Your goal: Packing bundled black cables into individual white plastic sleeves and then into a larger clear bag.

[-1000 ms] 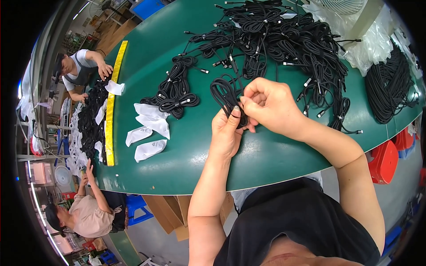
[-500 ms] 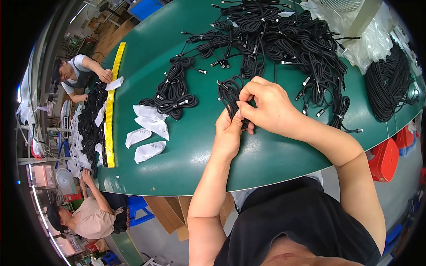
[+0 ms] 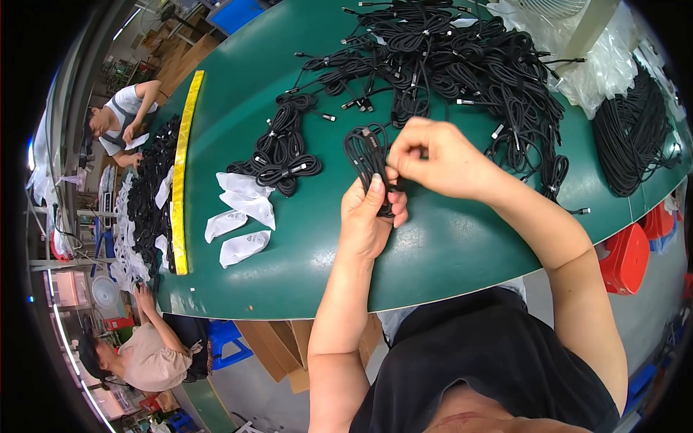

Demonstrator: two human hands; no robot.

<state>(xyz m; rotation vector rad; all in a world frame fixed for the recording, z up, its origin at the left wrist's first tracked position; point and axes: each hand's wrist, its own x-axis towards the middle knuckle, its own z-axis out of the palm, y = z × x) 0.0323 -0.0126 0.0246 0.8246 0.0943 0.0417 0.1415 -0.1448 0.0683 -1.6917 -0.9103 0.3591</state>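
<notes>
A coiled black cable (image 3: 366,157) stands upright between both hands over the green table (image 3: 447,252). My left hand (image 3: 369,220) grips the coil's lower end from below. My right hand (image 3: 437,159) pinches the coil's middle from the right side. Behind my hands lies a large tangled heap of black cables (image 3: 447,65). To the left sits a small pile of coiled, tied black cables (image 3: 283,148). Several white pouches (image 3: 238,216) lie left of my left hand.
A yellow strip (image 3: 182,166) runs along the table's left part, with more black cables and white pouches (image 3: 144,202) beyond it. Two other people (image 3: 123,123) (image 3: 144,353) work at the left. Clear plastic bags (image 3: 599,58) and a black cable bundle (image 3: 635,137) lie at right. Red stools (image 3: 624,256) stand below.
The coil has been gathered tighter and now stands more upright; my right hand has shifted slightly along it. Both hands stay over the same spot of the table.
</notes>
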